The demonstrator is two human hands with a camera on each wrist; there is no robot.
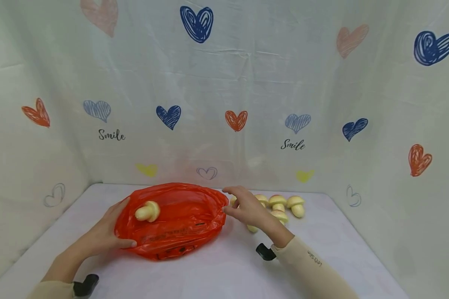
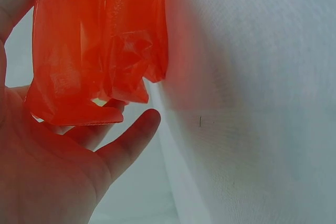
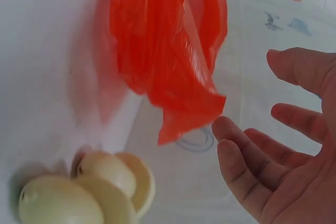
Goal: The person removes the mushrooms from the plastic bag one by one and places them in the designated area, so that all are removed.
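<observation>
A red plastic bag [image 1: 187,207] lies on the table with its mouth spread wide. One pale toy mushroom [image 1: 147,211] lies at its left side, stem pointing left. My left hand [image 1: 104,232] rests against the bag's left end, fingers along the far side and thumb at the near side. In the left wrist view that thumb [image 2: 134,135] stands apart from the plastic. Beside the bag's right end is my right hand [image 1: 247,209], fingers spread and slightly bent. The right wrist view shows nothing in that hand [image 3: 294,166].
Several similar mushrooms [image 1: 297,205] with yellowish caps lie on the table to the right, partly hidden behind my right hand and wrist. A white curtain [image 1: 217,83] printed with hearts hangs behind the table [image 1: 224,278] and along its sides.
</observation>
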